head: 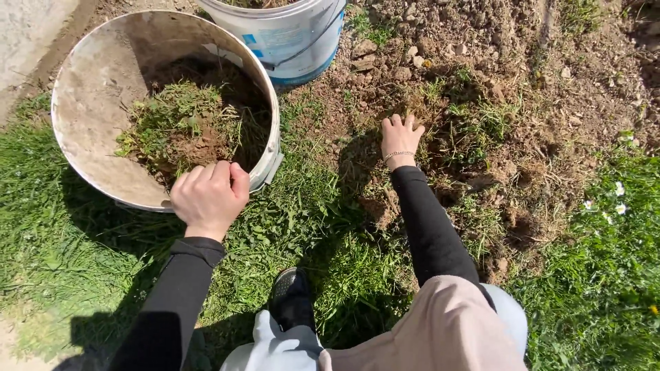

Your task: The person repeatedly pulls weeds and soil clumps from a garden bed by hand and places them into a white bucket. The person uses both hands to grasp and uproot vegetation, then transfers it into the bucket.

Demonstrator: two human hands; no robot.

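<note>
Evidently weeding is underway: the left hand [209, 197] is resting curled, grasping nothing visible, at the rim of the tilted bucket [82, 103] holding pulled weeds [180, 127], while the right hand [401, 139] is digging its fingers into a grass clump [440, 117]; whether it is gripping, I cannot tell. Tugging roots free probably comes next. Two buckets are standing here, counting the white bucket [289, 41].

Strong sunlight falls on an outdoor garden plot and throws sharp dark shadows across the ground. Thick green grass [82, 233] covers the left and lower parts. Bare, clumpy brown soil [550, 75] with small stones fills the upper right. Small white flowers [619, 199] dot the grass at the right edge. A pale concrete strip [27, 34] runs along the upper left corner.
</note>
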